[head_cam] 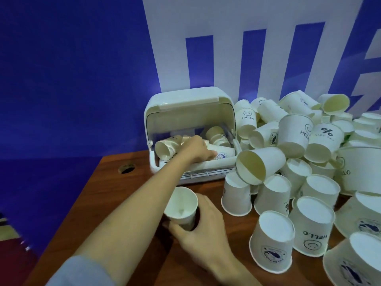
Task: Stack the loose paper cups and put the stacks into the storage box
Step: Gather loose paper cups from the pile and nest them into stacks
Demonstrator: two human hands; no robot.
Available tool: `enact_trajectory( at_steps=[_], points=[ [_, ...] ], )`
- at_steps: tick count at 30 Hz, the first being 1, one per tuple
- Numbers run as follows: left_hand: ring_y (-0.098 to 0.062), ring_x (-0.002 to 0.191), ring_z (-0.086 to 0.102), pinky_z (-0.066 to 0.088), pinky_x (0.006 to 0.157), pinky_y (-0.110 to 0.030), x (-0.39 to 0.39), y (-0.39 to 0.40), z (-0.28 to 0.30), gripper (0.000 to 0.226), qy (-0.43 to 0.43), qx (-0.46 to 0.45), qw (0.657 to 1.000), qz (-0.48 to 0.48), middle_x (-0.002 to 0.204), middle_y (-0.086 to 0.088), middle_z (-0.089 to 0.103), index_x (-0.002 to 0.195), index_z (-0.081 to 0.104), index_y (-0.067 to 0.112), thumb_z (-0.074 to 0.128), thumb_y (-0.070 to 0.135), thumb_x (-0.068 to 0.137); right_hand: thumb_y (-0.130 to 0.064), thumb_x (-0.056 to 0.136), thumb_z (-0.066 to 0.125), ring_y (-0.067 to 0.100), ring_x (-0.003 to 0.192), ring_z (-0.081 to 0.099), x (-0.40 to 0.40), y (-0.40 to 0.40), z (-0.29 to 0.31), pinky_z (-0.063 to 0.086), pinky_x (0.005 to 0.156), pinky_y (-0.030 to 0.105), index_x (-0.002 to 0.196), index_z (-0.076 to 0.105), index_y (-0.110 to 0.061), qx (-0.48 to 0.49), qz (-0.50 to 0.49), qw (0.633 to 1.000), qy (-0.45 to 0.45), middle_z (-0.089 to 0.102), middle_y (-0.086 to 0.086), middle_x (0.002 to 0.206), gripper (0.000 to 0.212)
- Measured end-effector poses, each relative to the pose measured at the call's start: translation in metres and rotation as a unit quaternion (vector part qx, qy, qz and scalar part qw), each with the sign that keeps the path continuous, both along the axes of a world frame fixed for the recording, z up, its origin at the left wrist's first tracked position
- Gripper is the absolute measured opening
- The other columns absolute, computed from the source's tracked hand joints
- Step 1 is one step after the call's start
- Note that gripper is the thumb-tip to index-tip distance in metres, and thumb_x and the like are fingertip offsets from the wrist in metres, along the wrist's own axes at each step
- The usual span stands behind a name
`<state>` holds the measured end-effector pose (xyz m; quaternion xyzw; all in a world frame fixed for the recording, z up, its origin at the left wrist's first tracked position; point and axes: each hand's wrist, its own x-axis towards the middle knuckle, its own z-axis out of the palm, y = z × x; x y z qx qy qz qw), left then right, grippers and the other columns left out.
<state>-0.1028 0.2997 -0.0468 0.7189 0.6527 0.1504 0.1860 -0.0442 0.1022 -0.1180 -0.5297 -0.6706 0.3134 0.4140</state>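
Observation:
The white storage box (pixel 181 100) stands open at the back of the wooden table (pixel 115 182), with stacks of paper cups lying inside. My left hand (pixel 198 149) reaches into the box and rests on a cup stack (pixel 220 154) lying on its side; whether its fingers grip it I cannot tell. In front of the box my right hand (pixel 204 230) grips an upright paper cup (pixel 181 205) standing on the table. A big pile of loose paper cups (pixel 299 153) covers the right side.
Several upturned cups (pixel 272 242) stand near the front right. A round cable hole (pixel 126 168) is in the table to the left of the box. The table's left edge drops off toward a blue wall.

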Motion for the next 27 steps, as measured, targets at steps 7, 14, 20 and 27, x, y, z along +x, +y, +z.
enact_trajectory(
  at_steps=[7, 14, 20, 27],
  points=[
    [-0.018, 0.084, 0.062, 0.050, 0.073, -0.033, -0.051, -0.057, 0.045, 0.011, -0.243, 0.124, 0.961, 0.048, 0.095, -0.002, 0.069, 0.105, 0.066, 0.013, 0.065, 0.024, 0.103, -0.065, 0.062, 0.076, -0.001, 0.110, 0.052, 0.001, 0.008, -0.011, 0.050, 0.095, 0.029, 0.119, 0.054, -0.042, 0.020, -0.014, 0.999, 0.021, 0.055, -0.026, 0.111, 0.065],
    [-0.024, 0.088, 0.078, 0.063, 0.082, -0.056, -0.096, -0.158, 0.092, 0.011, -0.068, 0.126, 0.986, -0.085, 0.091, 0.008, 0.080, 0.097, 0.077, 0.028, 0.071, 0.036, 0.100, -0.054, 0.062, 0.079, 0.008, 0.114, 0.056, 0.002, 0.017, -0.020, 0.050, 0.096, 0.032, 0.124, 0.050, -0.035, 0.027, -0.035, 0.999, 0.018, 0.059, -0.017, 0.117, 0.070],
    [-0.003, 0.076, 0.072, 0.060, 0.075, -0.037, -0.069, -0.163, 0.077, 0.008, 0.123, 0.030, 0.981, -0.150, 0.083, 0.016, 0.078, 0.091, 0.080, 0.029, 0.077, 0.036, 0.093, -0.051, 0.064, 0.077, 0.016, 0.116, 0.058, 0.003, 0.021, -0.025, 0.053, 0.093, 0.042, 0.128, 0.043, -0.030, 0.041, -0.043, 0.998, 0.024, 0.060, -0.009, 0.121, 0.076],
    [-0.015, 0.079, 0.069, 0.059, 0.076, -0.040, -0.042, -0.150, 0.044, 0.029, 0.192, 0.005, 0.963, -0.189, 0.085, 0.003, 0.077, 0.094, 0.082, 0.023, 0.069, 0.049, 0.096, -0.045, 0.071, 0.083, 0.016, 0.138, 0.041, 0.005, 0.015, -0.020, 0.043, 0.111, 0.038, 0.156, 0.004, -0.041, 0.065, -0.034, 0.996, 0.057, 0.038, -0.006, 0.151, 0.116]
  ],
)
